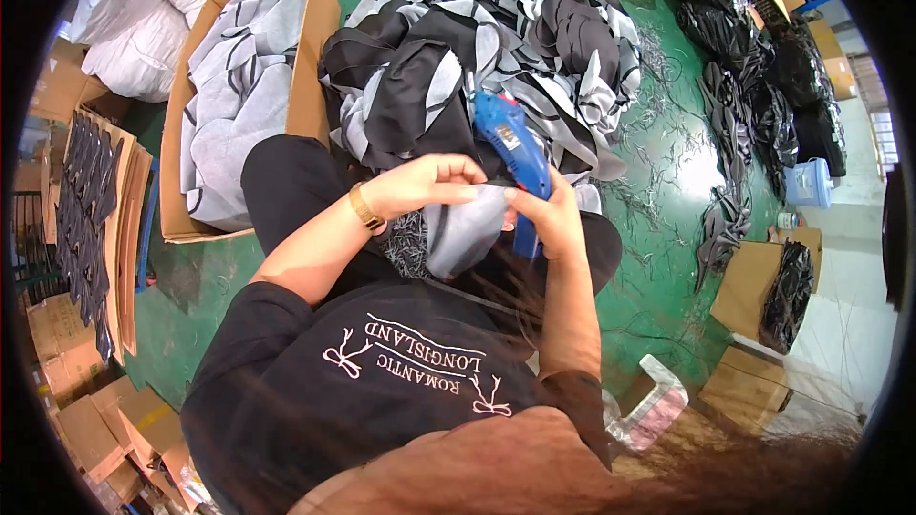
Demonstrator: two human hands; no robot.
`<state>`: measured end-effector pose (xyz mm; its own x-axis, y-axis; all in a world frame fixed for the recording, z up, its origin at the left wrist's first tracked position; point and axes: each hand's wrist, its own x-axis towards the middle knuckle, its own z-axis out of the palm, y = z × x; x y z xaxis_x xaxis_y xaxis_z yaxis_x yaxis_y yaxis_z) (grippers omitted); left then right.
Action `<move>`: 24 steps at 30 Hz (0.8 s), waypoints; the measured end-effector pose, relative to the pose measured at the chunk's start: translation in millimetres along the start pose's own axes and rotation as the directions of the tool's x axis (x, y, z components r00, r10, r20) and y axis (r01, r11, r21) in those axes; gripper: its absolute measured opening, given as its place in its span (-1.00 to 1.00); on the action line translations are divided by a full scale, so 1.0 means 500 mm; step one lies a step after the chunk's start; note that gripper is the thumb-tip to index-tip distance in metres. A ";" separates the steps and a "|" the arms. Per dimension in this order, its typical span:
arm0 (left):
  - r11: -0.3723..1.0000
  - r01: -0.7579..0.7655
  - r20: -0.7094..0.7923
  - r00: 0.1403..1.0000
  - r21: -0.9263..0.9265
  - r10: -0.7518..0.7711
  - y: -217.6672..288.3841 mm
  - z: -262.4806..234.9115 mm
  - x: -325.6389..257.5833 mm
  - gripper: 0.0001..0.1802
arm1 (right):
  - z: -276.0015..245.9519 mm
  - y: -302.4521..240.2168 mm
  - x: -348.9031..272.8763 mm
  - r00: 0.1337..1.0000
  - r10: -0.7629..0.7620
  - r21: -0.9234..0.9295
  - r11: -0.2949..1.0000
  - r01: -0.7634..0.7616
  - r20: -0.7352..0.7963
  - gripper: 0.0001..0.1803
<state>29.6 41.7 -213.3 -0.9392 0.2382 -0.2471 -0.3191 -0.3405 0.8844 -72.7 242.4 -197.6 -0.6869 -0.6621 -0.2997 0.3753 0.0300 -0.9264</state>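
Note:
A grey piece of fabric hangs over my lap between my two hands. My left hand, with a gold band at the wrist, is closed, pinching the upper edge of the fabric between thumb and fingers. In my right hand is a blue power tool that looks like cordless electric scissors, its head pointing away from me. The right thumb also presses on the fabric's right corner. Just beyond the tool's head lies a big heap of black and grey fabric pieces.
Left of the heap stands a cardboard box filled with grey fabric pieces. Thin trimmings litter the green floor on the right. Black plastic bags and a light-blue bucket stand farther right. White sacks rest at the far left.

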 end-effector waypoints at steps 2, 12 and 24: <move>0.988 0.000 0.138 0.990 -0.155 0.021 -0.046 0.008 -0.043 -0.48 | -0.019 0.001 -0.014 0.998 0.025 0.030 0.999 -0.023 -0.059 -0.62; 0.969 -0.071 -0.252 0.968 -0.238 0.009 -0.071 0.056 -0.104 -0.67 | -0.006 -0.006 -0.053 0.988 -0.049 0.014 0.999 0.052 -0.147 -0.63; 0.874 -0.233 -0.395 0.917 -0.427 0.052 -0.063 0.058 -0.104 -0.59 | 0.076 0.076 -0.090 0.992 -0.108 -0.367 0.927 0.079 -0.061 -0.51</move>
<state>92.4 66.5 -216.9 -0.9282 -0.1583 -0.3368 -0.1137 -0.7411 0.6617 -3.8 245.0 -210.8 -0.7600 -0.6147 -0.2109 0.0656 0.2504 -0.9659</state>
